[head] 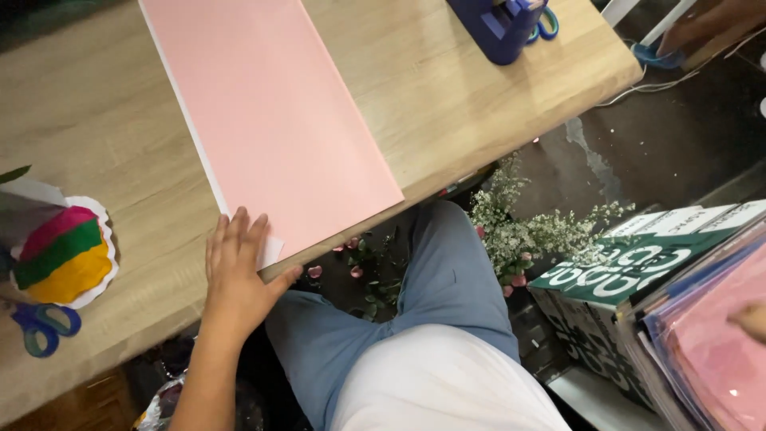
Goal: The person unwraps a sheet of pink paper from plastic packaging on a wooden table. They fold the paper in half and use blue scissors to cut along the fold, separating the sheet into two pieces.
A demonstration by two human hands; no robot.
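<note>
At lower centre of the frame, the left hand (235, 271) lies flat, fingers spread, pressing the near corner of the pink paper sheet (271, 112) onto the wooden table (96, 120). Right hand (750, 318) barely visible at the right edge over stacked coloured sheets (710, 351); grip cannot be determined.

Table top (447, 104) evenly, warmly lit from above; floor at lower left and upper right left dim. Slight motion blur seen at right edge; wide-angle bending noted at corners.

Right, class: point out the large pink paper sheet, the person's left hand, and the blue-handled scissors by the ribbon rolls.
Large pink paper sheet (275, 112), head view, middle of sheet.
Left hand (237, 271), head view, back of hand.
Blue-handled scissors (44, 326), head view, handle loops.
</note>
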